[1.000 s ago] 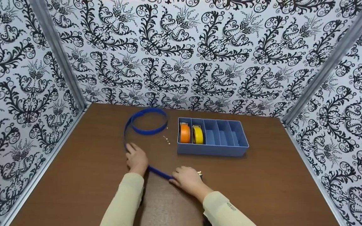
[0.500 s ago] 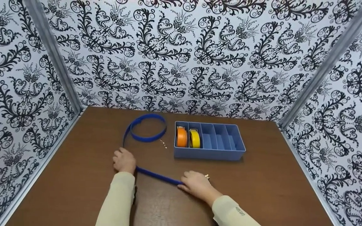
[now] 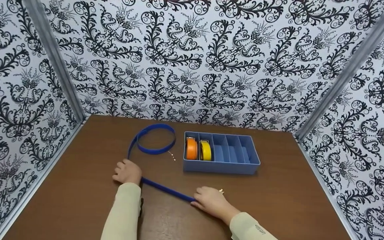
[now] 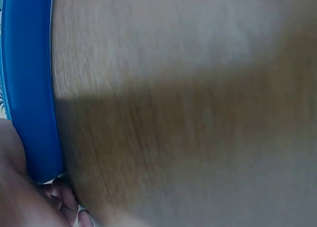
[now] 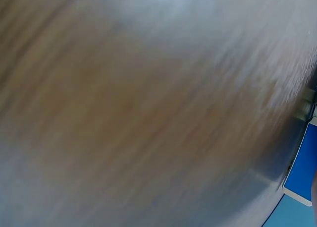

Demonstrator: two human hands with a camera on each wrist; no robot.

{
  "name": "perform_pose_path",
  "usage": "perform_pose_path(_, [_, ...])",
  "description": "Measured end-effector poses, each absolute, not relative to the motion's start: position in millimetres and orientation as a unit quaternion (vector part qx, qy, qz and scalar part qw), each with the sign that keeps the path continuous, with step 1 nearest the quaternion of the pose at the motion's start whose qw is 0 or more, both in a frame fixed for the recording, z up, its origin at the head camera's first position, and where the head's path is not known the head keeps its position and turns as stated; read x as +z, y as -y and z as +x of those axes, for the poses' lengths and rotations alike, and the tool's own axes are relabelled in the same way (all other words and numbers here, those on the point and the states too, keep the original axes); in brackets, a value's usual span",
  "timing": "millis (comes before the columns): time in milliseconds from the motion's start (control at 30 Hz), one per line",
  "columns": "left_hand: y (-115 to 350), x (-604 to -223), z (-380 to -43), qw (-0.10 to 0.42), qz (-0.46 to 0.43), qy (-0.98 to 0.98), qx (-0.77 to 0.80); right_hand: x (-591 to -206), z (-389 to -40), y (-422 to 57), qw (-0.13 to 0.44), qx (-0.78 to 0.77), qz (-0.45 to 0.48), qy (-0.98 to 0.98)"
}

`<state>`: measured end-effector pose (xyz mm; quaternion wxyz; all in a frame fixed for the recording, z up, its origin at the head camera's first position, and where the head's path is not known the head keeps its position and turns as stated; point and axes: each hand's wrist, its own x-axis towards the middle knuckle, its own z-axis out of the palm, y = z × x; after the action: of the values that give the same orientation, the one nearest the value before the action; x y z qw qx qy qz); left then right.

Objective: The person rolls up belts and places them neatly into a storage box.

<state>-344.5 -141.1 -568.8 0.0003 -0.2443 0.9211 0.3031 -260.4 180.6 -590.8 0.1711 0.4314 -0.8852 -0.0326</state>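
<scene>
In the head view, the blue strap (image 3: 167, 190) lies on the brown table (image 3: 278, 186): a loop standing on its edge at the far left, a curve down to the left hand (image 3: 127, 172), then a straight run slanting to the right hand (image 3: 211, 200). Both hands have bent fingers gripping it. A small gold-coloured piece (image 3: 221, 191) peeks out just past the right hand. Beyond, a grey-blue divided tray (image 3: 220, 167) holds an orange coil (image 3: 191, 149) in its leftmost compartment and a yellow coil (image 3: 206, 150) in the next.

The left wrist view adds what the head view hides: the strap is smooth, flat and saturated blue, passing between the thumb side of the left hand and its curled fingertips.

The right wrist view is mostly blurred wood; at its right edge sits a bright blue patch with a pale border. The right hand's grip cannot be made out there.
</scene>
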Motion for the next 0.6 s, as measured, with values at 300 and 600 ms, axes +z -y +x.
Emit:
perform_pose_path(300, [156, -562, -345, 0.028, -0.259, -0.912, 0.317, -591, -261, -222, 0.175, -0.018, 0.43, 0.886])
perform_pose_path(600, [173, -567, -345, 0.017, -0.261, -0.91, 0.322, -595, -258, -299, 0.201, 0.003, 0.421, 0.884])
